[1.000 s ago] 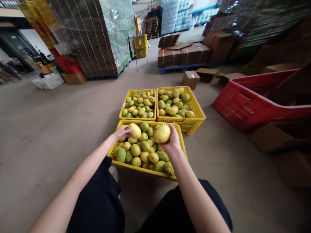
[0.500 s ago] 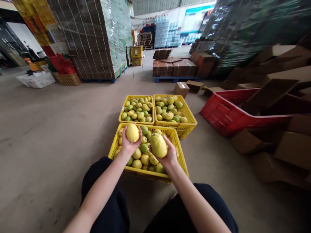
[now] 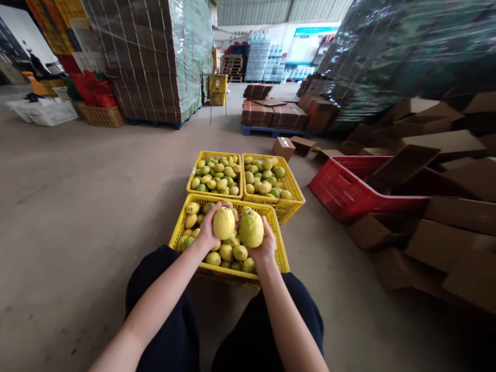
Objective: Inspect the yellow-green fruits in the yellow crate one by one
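Held over the near yellow crate (image 3: 176, 227) are two large, rounded fruits. My left hand (image 3: 209, 227) is wrapped round a smooth yellow fruit (image 3: 223, 223). Close beside it, my right hand (image 3: 267, 243) grips a bigger yellow-green fruit (image 3: 251, 229) with a lumpy skin, the thumb along its right side. A small gap separates the two. Some fingers of both hands are hidden behind the fruits. Loose yellow and green fruits (image 3: 226, 252) of the same sort fill the crate below.
Beyond the near crate, two more yellow crates, a left one (image 3: 189, 178) and a right one (image 3: 296, 199), hold similar fruits. At right stand a red crate (image 3: 333, 191) and piled cardboard boxes (image 3: 449, 243). Flattened cartons (image 3: 289, 118) lie on a blue pallet behind. A wrapped stack (image 3: 139, 62) rises at left.
My hands have come closer together, bringing the two fruits nearly side by side. The right-hand fruit has been raised slightly and its pose has changed. The view has shifted a little.
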Tool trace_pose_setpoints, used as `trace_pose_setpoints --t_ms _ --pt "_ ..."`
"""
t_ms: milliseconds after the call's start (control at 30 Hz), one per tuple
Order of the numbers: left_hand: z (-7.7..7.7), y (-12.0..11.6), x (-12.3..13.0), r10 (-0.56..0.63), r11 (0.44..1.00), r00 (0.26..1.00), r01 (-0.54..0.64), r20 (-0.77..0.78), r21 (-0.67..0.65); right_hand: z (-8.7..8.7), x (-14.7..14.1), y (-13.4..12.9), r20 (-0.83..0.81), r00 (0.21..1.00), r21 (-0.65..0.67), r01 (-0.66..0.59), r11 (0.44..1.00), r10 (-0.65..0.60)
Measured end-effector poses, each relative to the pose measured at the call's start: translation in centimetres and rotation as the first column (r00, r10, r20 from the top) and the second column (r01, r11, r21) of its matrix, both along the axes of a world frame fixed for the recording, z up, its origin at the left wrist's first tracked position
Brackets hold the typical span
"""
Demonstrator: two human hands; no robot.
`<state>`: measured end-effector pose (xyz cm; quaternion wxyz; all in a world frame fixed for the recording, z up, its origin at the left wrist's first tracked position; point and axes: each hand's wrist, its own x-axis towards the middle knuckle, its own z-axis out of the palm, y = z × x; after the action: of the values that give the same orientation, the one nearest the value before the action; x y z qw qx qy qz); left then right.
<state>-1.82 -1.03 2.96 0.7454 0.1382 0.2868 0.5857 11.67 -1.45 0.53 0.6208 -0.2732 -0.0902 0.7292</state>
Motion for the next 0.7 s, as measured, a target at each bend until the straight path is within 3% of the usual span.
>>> trace_pose_setpoints --t_ms 367,700 --pt "-0.4 0.1 -0.2 -0.008 0.978 0.984 0.046 -0.181 0.204 -0.2 -0.9 -0.2 0.011 0.999 0.033 -0.052 0.998 0.052" --pt "-1.5 0.5 0.1 -0.026 0.987 0.997 0.038 -0.079 0.158 -0.6 -0.4 0.0 0.043 0.997 0.07 -0.059 0.996 0.056"
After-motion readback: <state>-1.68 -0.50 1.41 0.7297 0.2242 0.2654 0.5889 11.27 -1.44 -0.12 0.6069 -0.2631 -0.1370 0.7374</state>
